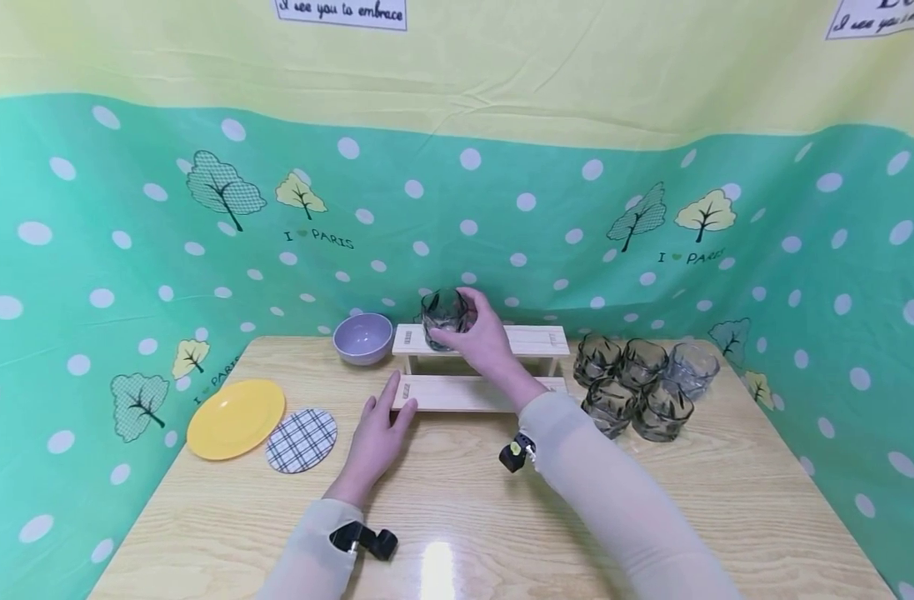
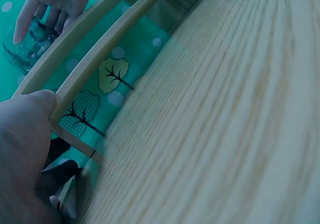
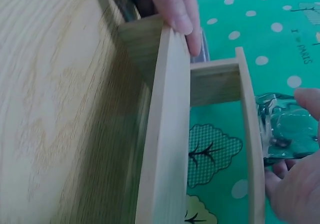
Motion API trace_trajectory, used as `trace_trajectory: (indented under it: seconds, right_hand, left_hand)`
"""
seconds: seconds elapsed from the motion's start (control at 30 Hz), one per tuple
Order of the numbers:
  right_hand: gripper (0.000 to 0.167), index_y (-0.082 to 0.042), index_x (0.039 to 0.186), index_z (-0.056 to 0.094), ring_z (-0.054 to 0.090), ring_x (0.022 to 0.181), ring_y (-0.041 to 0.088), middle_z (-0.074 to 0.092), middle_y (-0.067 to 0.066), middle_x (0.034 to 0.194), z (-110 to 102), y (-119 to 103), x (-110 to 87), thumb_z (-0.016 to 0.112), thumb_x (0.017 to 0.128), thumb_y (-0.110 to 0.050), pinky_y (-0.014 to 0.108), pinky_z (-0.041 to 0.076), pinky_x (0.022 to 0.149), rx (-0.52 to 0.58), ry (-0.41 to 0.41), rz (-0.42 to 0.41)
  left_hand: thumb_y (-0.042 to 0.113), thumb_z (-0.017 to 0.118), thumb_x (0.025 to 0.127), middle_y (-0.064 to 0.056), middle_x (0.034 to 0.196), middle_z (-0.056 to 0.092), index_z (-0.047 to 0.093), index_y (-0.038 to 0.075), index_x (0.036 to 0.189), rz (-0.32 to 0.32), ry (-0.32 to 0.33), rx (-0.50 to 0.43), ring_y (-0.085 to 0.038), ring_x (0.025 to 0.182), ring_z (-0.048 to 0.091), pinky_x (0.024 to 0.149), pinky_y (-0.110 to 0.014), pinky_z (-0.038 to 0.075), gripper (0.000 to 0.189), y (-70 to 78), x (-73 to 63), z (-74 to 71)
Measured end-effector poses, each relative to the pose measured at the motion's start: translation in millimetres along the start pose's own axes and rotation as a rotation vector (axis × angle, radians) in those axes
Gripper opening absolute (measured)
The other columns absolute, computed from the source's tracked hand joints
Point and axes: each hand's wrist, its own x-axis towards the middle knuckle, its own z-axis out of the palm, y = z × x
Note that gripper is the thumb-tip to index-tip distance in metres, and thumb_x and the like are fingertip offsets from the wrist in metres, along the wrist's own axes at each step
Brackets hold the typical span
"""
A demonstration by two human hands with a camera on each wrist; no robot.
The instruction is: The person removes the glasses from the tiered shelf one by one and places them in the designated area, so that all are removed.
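Note:
A dark, clear glass cup (image 1: 443, 315) stands at the left part of the upper tier of a small two-tier wooden rack (image 1: 527, 337). My right hand (image 1: 486, 337) grips this cup from its right side, thumb in front and fingers behind. In the right wrist view the glass cup (image 3: 287, 126) sits against the upper board, between thumb and fingers. My left hand (image 1: 377, 437) rests at the left end of the lower board (image 1: 457, 393), fingers spread. The left wrist view shows the thumb of my left hand (image 2: 22, 139) touching the board's end.
Several similar glass cups (image 1: 662, 412) stand in a group right of the rack. A purple bowl (image 1: 362, 339) is at the rack's left. A yellow plate (image 1: 237, 419) and a checked round coaster (image 1: 302, 440) lie on the left. A polka-dot cloth (image 1: 464, 200) hangs behind the wooden table (image 1: 501, 525).

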Motion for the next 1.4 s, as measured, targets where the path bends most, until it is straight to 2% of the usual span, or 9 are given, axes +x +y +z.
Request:
trace_trajectory:
  seconds: [0.13, 0.3, 0.53, 0.8, 1.03, 1.4]
  right_hand:
    - [0.094, -0.022, 0.166, 0.044, 0.054, 0.143, 0.027, 0.054, 0.004, 0.157, 1, -4, -3.5, 0.097, 0.089, -0.030, 0.040, 0.047, 0.121, -0.017, -0.002, 0.012]
    - [0.095, -0.022, 0.165, 0.045, 0.055, 0.145, 0.027, 0.054, 0.004, 0.156, -2, -10, -10.0, 0.099, 0.087, -0.028, 0.039, 0.046, 0.123, 0.012, 0.012, -0.012]
    - [0.092, -0.023, 0.163, 0.047, 0.053, 0.144, 0.021, 0.056, 0.000, 0.151, -9, -17, -22.0, 0.099, 0.087, -0.029, 0.039, 0.046, 0.123, 0.035, 0.019, -0.035]
    - [0.095, -0.020, 0.164, 0.046, 0.053, 0.141, 0.019, 0.057, -0.001, 0.147, -25, -25, -39.2, 0.100, 0.085, -0.026, 0.041, 0.044, 0.125, 0.059, 0.010, -0.049]
    - [0.096, -0.023, 0.163, 0.049, 0.053, 0.143, 0.021, 0.058, -0.001, 0.148, -39, -28, -52.1, 0.101, 0.082, -0.026, 0.042, 0.044, 0.125, 0.062, 0.019, -0.040]
    - [0.098, -0.022, 0.165, 0.047, 0.050, 0.147, 0.021, 0.055, 0.001, 0.157, -66, -30, -78.2, 0.101, 0.083, -0.021, 0.040, 0.042, 0.126, 0.057, 0.004, -0.034]
  left_hand:
    - [0.056, 0.052, 0.115, -0.016, 0.176, 0.036, 0.026, 0.023, 0.178, -0.001, -0.005, 0.003, -0.058, 0.162, 0.018, 0.127, -0.076, 0.022, 0.075, -0.3, 0.1, 0.1]
    - [0.056, 0.052, 0.115, -0.016, 0.177, 0.036, 0.026, 0.022, 0.178, -0.001, -0.003, 0.005, -0.058, 0.162, 0.018, 0.127, -0.076, 0.022, 0.076, -0.3, 0.3, 0.2]
    - [0.057, 0.050, 0.115, -0.015, 0.177, 0.035, 0.024, 0.024, 0.178, 0.002, -0.004, 0.011, -0.058, 0.162, 0.018, 0.128, -0.075, 0.022, 0.076, -3.6, 0.5, 1.6]
    - [0.060, 0.049, 0.115, -0.015, 0.177, 0.036, 0.024, 0.022, 0.178, 0.002, -0.008, 0.007, -0.058, 0.162, 0.016, 0.128, -0.075, 0.020, 0.078, -4.2, 1.7, 1.5]
    - [0.059, 0.050, 0.115, -0.016, 0.175, 0.037, 0.024, 0.023, 0.178, 0.010, -0.007, 0.003, -0.058, 0.162, 0.017, 0.128, -0.075, 0.020, 0.077, -3.9, 2.5, 0.1]
    - [0.054, 0.053, 0.116, -0.018, 0.174, 0.040, 0.026, 0.022, 0.178, 0.025, -0.002, -0.003, -0.059, 0.162, 0.018, 0.128, -0.075, 0.022, 0.075, -4.3, 1.7, -0.7]
